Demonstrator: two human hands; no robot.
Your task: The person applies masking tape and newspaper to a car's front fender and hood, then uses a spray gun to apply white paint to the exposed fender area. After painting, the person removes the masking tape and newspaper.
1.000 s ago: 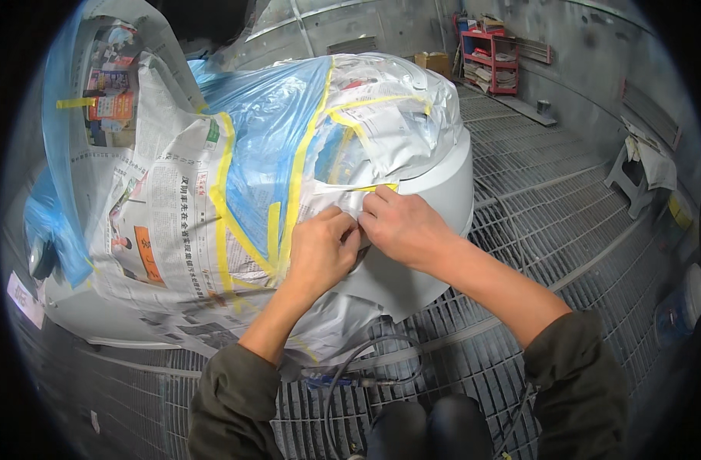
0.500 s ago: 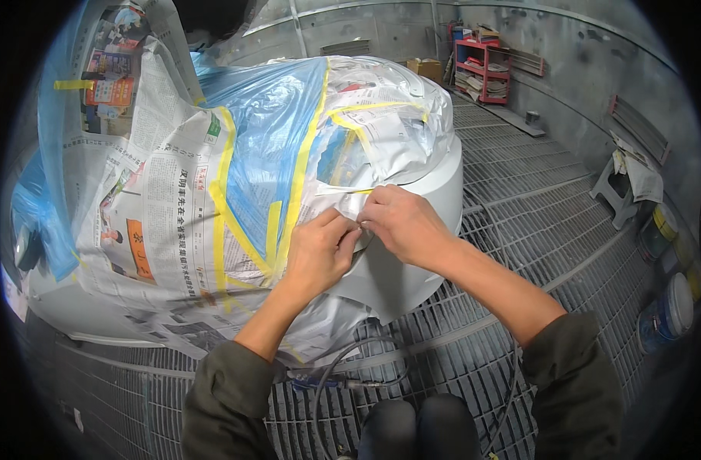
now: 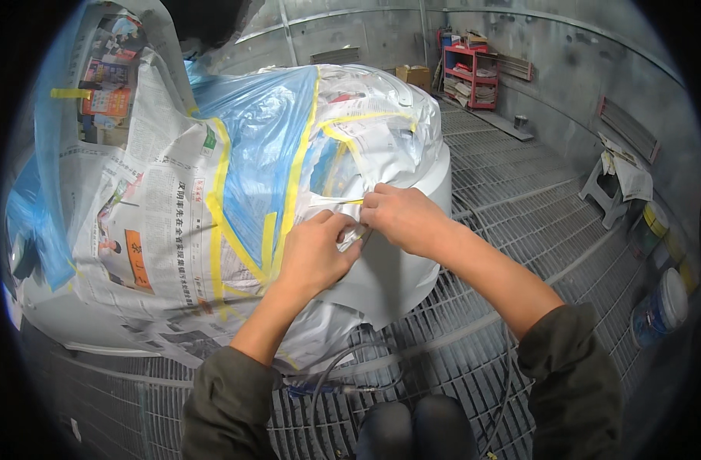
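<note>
A car's rounded end is covered in newspaper masking (image 3: 155, 207), blue plastic film (image 3: 262, 130) and strips of yellow masking tape (image 3: 295, 180). Both hands meet at the lower edge of the paper, above a bare white bumper (image 3: 400, 272). My right hand (image 3: 404, 218) pinches the paper edge beside a short bit of yellow tape. My left hand (image 3: 316, 249) is curled at the same edge, thumb and fingers closed around a fold of white paper; the fingertips partly hide it.
Metal grating (image 3: 511, 192) forms the floor. An air hose (image 3: 320, 391) lies on it near my knees. On the right stand a grey stool (image 3: 603, 195) with papers and a bucket (image 3: 661, 307). A red shelf (image 3: 472, 77) is by the far wall.
The view has shifted slightly. My left thumb has moved a little away from its forefinger, and the left hand is turned slightly. The right hand stays pinched at the paper edge.
</note>
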